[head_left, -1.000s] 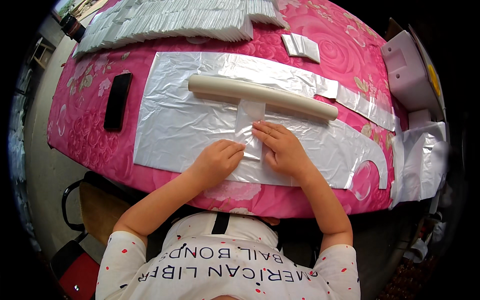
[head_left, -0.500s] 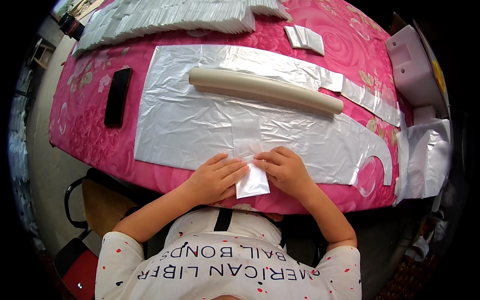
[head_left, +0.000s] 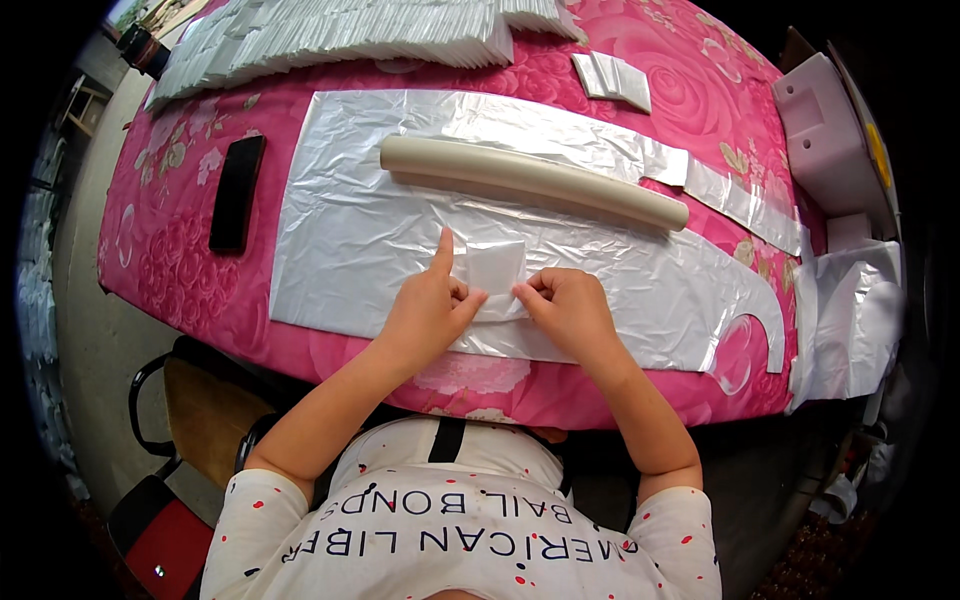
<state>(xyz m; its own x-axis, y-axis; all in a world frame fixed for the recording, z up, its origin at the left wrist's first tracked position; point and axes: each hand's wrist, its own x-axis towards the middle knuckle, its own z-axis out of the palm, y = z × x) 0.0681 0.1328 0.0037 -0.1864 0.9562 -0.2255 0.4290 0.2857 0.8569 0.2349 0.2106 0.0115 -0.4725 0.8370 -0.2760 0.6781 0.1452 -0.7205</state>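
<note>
A white plastic bag, folded into a small square, lies near the front edge of a wide, wrinkled white plastic bag spread flat. At its lower left edge is my left hand, thumb against curled fingers and index finger stretched forward. My right hand pinches the lower right corner between thumb and fingertips. A long beige rolling tube rests across the spread plastic, just beyond my hands. The fingers partly cover the folded bag's near edge.
A pink floral cloth covers the table. A black phone lies at left. Rows of folded white bags fill the far left, and a few folded ones lie at far right. White foam and loose plastic stand at the right edge.
Both hands have moved forward, away from me, and the strip's near end has been folded up off the table edge onto the spread plastic. My left index finger has straightened.
</note>
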